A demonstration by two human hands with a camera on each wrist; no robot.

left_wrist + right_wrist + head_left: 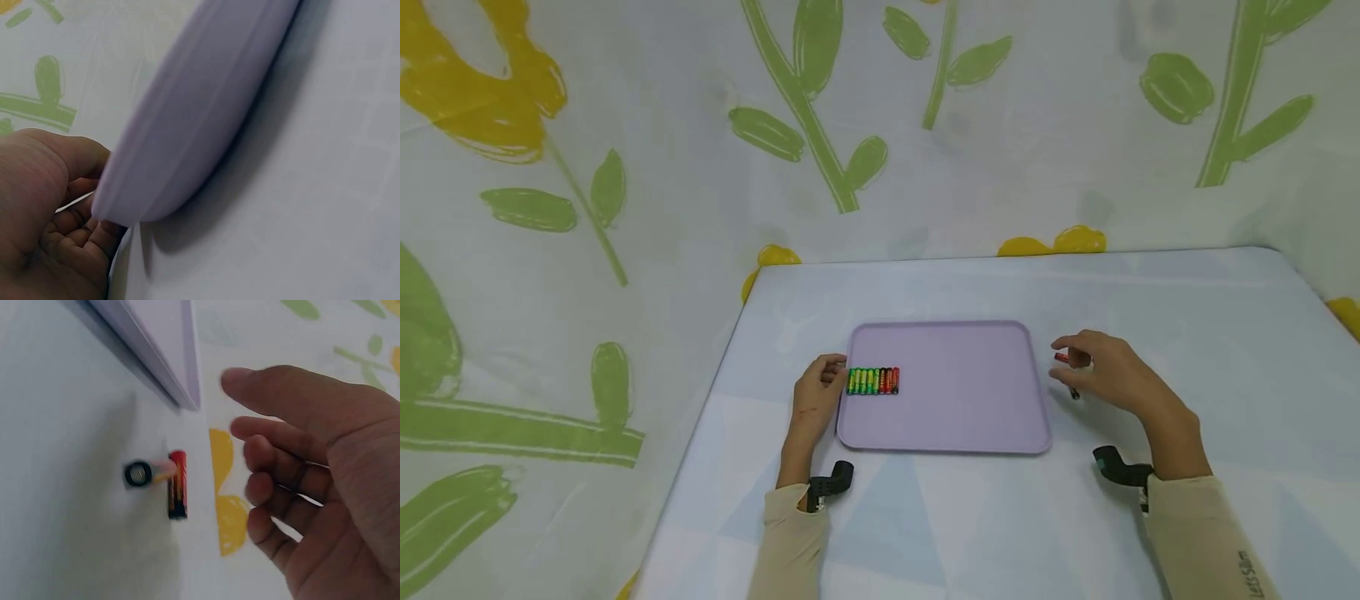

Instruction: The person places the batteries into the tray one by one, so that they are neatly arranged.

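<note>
A row of several batteries [873, 381], green at the left and black and red at the right, lies along the left side of a purple tray [962, 392]. My left hand [817, 394] rests at the tray's left edge, thumb and fingers loosely bent; in the left wrist view the tray corner [162, 150] hides their tips. Beside the tray's right edge my right hand [1108, 367] hovers with thumb and fingers apart, holding nothing. Under it in the right wrist view lie a red and black battery [178, 487] and another battery [139, 474] seen end-on, blurred.
The table [985, 533] has a pale patterned cover. Behind and left of it hangs a white cloth [685, 167] printed with green stems and yellow flowers. A black wrist camera [833, 479] sits at the left cuff, another wrist camera [1120, 467] at the right.
</note>
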